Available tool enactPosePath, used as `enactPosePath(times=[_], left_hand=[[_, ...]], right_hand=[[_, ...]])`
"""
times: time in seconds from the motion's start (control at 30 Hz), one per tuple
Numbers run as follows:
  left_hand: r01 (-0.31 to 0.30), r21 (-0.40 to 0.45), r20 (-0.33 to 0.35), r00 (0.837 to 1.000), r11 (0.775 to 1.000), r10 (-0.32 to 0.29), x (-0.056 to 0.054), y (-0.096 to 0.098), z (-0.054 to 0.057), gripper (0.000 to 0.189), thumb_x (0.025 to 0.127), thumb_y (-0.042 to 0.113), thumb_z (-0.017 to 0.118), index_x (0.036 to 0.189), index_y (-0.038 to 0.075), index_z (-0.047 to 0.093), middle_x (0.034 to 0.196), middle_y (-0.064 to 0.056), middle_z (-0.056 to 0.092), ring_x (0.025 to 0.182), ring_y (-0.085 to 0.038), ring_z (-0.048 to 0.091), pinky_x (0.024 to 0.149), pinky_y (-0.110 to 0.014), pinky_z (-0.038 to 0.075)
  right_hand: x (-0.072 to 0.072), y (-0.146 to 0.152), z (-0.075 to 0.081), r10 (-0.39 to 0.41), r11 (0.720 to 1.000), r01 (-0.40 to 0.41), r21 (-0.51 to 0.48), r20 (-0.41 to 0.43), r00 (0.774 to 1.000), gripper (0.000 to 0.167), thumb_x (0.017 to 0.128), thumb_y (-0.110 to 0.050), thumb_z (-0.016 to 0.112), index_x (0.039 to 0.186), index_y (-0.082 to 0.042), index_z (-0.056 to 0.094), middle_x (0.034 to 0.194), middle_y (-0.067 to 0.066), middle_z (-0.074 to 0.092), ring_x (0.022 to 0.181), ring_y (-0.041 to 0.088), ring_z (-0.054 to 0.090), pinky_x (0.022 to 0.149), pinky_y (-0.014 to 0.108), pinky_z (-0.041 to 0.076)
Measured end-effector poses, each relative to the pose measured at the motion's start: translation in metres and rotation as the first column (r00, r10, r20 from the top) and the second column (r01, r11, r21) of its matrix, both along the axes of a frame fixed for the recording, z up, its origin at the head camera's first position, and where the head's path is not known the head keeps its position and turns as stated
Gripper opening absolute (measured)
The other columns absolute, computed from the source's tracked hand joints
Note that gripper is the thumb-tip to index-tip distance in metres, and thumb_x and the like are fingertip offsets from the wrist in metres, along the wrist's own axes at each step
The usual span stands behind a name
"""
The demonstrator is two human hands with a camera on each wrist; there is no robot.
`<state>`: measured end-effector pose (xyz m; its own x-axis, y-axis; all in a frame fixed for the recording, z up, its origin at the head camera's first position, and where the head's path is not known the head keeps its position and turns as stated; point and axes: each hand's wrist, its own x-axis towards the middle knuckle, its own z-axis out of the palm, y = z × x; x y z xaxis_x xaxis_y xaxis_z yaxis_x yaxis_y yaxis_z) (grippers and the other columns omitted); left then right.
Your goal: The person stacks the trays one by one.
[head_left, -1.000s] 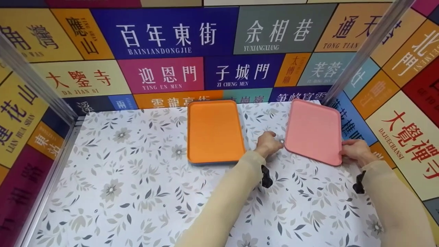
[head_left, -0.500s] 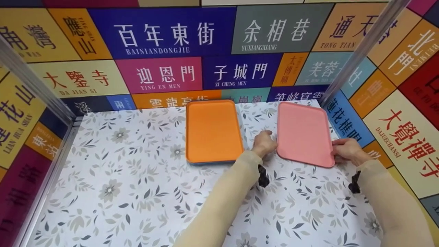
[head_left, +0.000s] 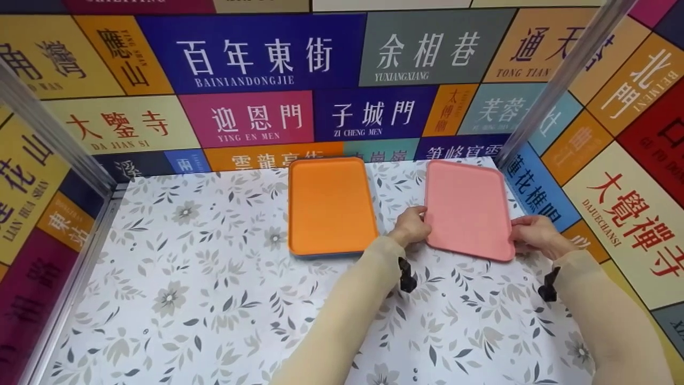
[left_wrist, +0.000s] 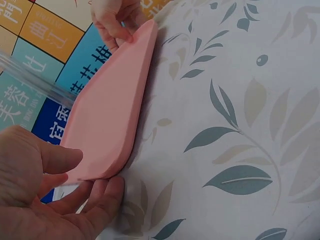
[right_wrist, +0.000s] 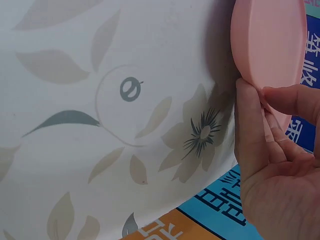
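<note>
A pink tray is at the right of the flower-patterned table, between both hands. My left hand holds its left edge; in the left wrist view the thumb is over the rim and the fingers are beneath it. At the near right corner, my right hand pinches the rim, thumb above and fingers below, as the right wrist view shows. Whether the tray's underside touches the table cannot be told. Left of it lies an orange tray, with a blue edge showing underneath.
Printed panels with large characters form the back wall and both sides. Clear plastic corner posts stand at the back corners. The table has a white cloth with grey leaves and flowers, stretching left and toward the front.
The pink tray has shifted left, closer to the orange tray, with my right hand moving along on its edge. My left hand, first apart from the tray, now holds its left side.
</note>
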<state>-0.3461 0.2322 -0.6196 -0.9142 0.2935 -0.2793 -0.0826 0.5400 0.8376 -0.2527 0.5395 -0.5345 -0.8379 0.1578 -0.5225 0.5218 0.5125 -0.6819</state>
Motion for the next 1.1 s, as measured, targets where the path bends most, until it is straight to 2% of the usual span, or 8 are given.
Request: enactPosePath(times=[0.1,0.23,0.47,0.6,0.73,0.87,0.97,1.1], left_hand=[[-0.021,0.059,0.036,0.999,0.998,0.019,0.001,-0.005,0.003,0.066,0.093,0.008,0.071,0.158,0.021,0.067,0.127,0.003,0.084,0.098,-0.005,0.071,0.082,-0.017,0.060],[-0.052,0.100,0.043,0.998,0.994,0.048,0.009,-0.016,0.020,0.070,0.087,0.001,0.066,0.156,0.011,0.067,0.127,-0.003,0.083,0.105,-0.011,0.072,0.088,-0.021,0.063],[-0.023,0.254,0.052,0.999,0.967,0.010,0.032,-0.048,0.072,0.059,0.091,-0.009,0.060,0.149,-0.004,0.067,0.126,-0.018,0.080,0.100,-0.017,0.069,0.094,-0.028,0.065],[0.004,0.336,0.068,0.997,0.942,-0.028,0.031,-0.060,0.080,0.059,0.093,-0.011,0.057,0.151,-0.003,0.065,0.130,-0.022,0.079,0.095,-0.016,0.070,0.090,-0.032,0.068],[0.032,0.406,0.119,0.989,0.913,-0.088,0.025,-0.073,0.083,0.082,0.092,-0.015,0.061,0.170,0.005,0.046,0.132,-0.025,0.077,0.091,-0.019,0.072,0.089,-0.040,0.071],[0.055,0.412,0.164,0.977,0.909,-0.133,0.018,-0.085,0.088,0.101,0.092,-0.016,0.067,0.180,0.015,0.027,0.130,-0.025,0.076,0.091,-0.022,0.072,0.093,-0.051,0.071],[0.072,0.392,0.170,0.974,0.917,-0.149,0.015,-0.093,0.090,0.104,0.093,-0.015,0.069,0.181,0.017,0.024,0.130,-0.023,0.074,0.096,-0.023,0.072,0.100,-0.056,0.069],[0.099,0.393,0.157,0.972,0.914,-0.173,0.011,-0.101,0.095,0.104,0.092,-0.016,0.069,0.181,0.016,0.025,0.122,-0.018,0.069,0.099,-0.023,0.069,0.105,-0.059,0.067]], right_hand=[[0.001,-0.002,0.002,0.002,1.000,-0.002,-0.020,0.003,1.000,0.067,0.103,-0.009,0.070,0.160,0.013,0.043,0.093,-0.008,0.076,0.085,0.008,0.076,0.083,0.027,0.069],[0.000,-0.006,0.005,0.006,0.999,-0.006,-0.053,0.002,1.000,0.071,0.104,-0.009,0.071,0.164,0.012,0.039,0.095,-0.009,0.077,0.086,0.007,0.075,0.082,0.026,0.069],[0.000,-0.015,0.014,0.031,0.992,-0.030,-0.126,0.005,1.000,0.071,0.108,-0.009,0.069,0.166,0.013,0.035,0.098,-0.013,0.077,0.089,0.006,0.075,0.082,0.024,0.068],[0.001,-0.021,0.018,0.054,0.988,-0.055,-0.147,-0.015,0.998,0.074,0.108,-0.009,0.069,0.168,0.014,0.031,0.102,-0.016,0.075,0.091,0.004,0.076,0.083,0.025,0.069],[0.001,-0.026,0.021,0.061,0.984,-0.070,-0.161,-0.058,0.996,0.074,0.107,-0.010,0.071,0.167,0.013,0.035,0.100,-0.019,0.077,0.092,0.001,0.076,0.080,0.025,0.069],[0.002,-0.031,0.024,0.057,0.978,-0.076,-0.192,-0.105,0.993,0.067,0.106,-0.010,0.073,0.162,0.012,0.043,0.098,-0.021,0.080,0.091,-0.001,0.077,0.079,0.024,0.069],[0.002,-0.033,0.027,0.048,0.968,-0.078,-0.239,-0.130,0.990,0.059,0.106,-0.007,0.073,0.158,0.008,0.050,0.100,-0.021,0.080,0.092,0.000,0.077,0.081,0.024,0.069],[0.003,-0.036,0.032,-0.004,0.949,-0.042,-0.312,-0.147,0.989,0.038,0.107,-0.011,0.075,0.144,-0.007,0.067,0.101,-0.018,0.083,0.092,0.003,0.079,0.084,0.025,0.070]])
